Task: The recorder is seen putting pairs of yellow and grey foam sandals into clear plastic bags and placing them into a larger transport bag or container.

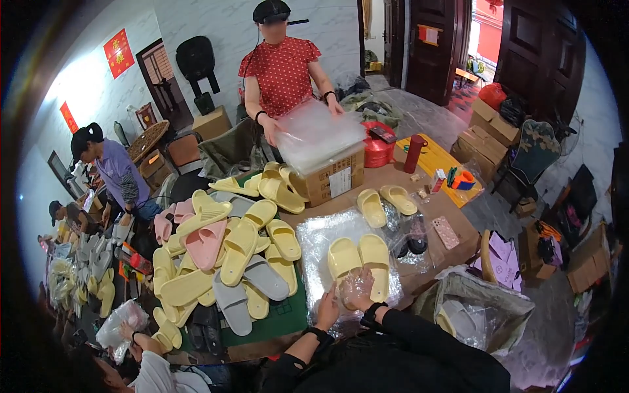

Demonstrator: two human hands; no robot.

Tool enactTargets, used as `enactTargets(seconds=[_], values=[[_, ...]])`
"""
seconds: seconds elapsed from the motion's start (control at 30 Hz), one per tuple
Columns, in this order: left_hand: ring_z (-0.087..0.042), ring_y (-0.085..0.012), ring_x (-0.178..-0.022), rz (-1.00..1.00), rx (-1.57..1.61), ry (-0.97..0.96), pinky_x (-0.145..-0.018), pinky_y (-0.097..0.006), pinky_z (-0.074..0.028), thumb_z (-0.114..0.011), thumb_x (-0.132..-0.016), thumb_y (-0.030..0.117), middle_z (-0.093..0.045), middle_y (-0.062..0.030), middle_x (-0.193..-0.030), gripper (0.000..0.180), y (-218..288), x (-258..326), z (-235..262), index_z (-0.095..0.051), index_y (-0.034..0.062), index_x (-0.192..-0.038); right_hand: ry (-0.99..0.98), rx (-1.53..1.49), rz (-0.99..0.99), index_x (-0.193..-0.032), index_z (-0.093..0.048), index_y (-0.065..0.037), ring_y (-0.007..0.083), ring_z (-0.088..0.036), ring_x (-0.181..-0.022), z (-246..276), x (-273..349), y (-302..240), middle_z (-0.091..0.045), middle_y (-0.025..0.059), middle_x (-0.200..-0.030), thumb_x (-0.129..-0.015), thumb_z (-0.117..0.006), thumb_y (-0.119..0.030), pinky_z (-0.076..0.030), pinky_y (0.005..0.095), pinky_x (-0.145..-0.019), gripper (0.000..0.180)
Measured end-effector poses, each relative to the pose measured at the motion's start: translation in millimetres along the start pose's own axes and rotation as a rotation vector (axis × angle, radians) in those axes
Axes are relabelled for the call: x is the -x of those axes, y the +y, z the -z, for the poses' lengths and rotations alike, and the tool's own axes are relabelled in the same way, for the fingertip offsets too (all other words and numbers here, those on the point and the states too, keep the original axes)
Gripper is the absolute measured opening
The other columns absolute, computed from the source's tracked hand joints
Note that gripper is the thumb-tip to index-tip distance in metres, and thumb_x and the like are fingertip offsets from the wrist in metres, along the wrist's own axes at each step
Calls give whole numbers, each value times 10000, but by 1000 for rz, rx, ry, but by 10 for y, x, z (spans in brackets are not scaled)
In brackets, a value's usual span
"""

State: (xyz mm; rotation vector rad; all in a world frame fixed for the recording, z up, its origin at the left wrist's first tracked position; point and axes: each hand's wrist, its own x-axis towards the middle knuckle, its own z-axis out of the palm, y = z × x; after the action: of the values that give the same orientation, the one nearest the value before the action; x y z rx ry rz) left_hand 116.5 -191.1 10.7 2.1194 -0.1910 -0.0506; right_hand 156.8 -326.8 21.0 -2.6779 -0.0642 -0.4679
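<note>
A pair of yellow slippers, the left slipper (343, 254) and the right slipper (374, 251), lies in front of me on a stack of clear plastic bags (313, 245). My right hand (359, 288) is at the heel end of the pair, with shiny clear plastic (350, 293) over it and its fingers spread. Just left of it, my left hand (327, 308) pinches the edge of that plastic bag. Beyond them sits another yellow pair (372, 208), near a phone in a pink case (446, 232).
Yellow, pink and grey slippers (229, 249) form a heap on my left. Across the table a person in red (282, 78) handles plastic bags (318, 134) on a carton (337, 173). A lined bin (517, 314) with bagged slippers stands at my right. More people work at left.
</note>
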Motion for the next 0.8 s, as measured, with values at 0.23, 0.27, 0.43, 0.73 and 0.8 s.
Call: enactTargets(seconds=[0.23, 0.27, 0.43, 0.73, 0.8], values=[[-539, -342, -849, 131, -19, 44, -732, -379, -442, -460, -731, -34, -537, -206, -924, 653, -328, 48, -137, -277, 85, -1347, -222, -30, 113, -1025, -537, -22, 397, -482, -964, -47, 186, 229, -456, 277, -1122, -712, -581, -301, -413, 460, -778, 421], [-548, -346, -842, 173, -1, 43, -732, -385, -443, -495, -733, -12, -552, -209, -905, 663, -382, 47, -155, -251, 48, -1346, -259, 40, 109, -977, -559, -26, 390, -498, -947, -95, 248, 285, -477, 270, -1108, -715, -578, -285, -429, 449, -766, 369], [-569, -346, -792, 366, 43, -71, -712, -397, -447, -619, -715, 79, -580, -205, -846, 789, -527, 33, -244, -126, -51, -1317, -549, -118, -18, -863, -602, -35, 364, -568, -796, 40, 491, 349, -586, 212, -887, -747, -536, -285, -459, 435, -687, 284], [-615, -276, -667, 519, 32, -5, -661, -344, -483, -699, -677, 256, -611, -139, -745, 482, -1085, 97, -515, -486, -16, -1014, -799, -123, 37, -793, -636, -44, 361, -597, -729, -136, 644, 413, -620, 183, -781, -791, -467, -345, -471, 442, -664, 345], [-619, -242, -604, 607, 106, -98, -612, -327, -490, -694, -678, 241, -615, -129, -722, 440, -995, 83, -467, -507, -10, -986, -802, -113, 48, -799, -638, -46, 358, -597, -737, -169, 678, 455, -621, 182, -788, -791, -468, -336, -472, 440, -667, 336]])
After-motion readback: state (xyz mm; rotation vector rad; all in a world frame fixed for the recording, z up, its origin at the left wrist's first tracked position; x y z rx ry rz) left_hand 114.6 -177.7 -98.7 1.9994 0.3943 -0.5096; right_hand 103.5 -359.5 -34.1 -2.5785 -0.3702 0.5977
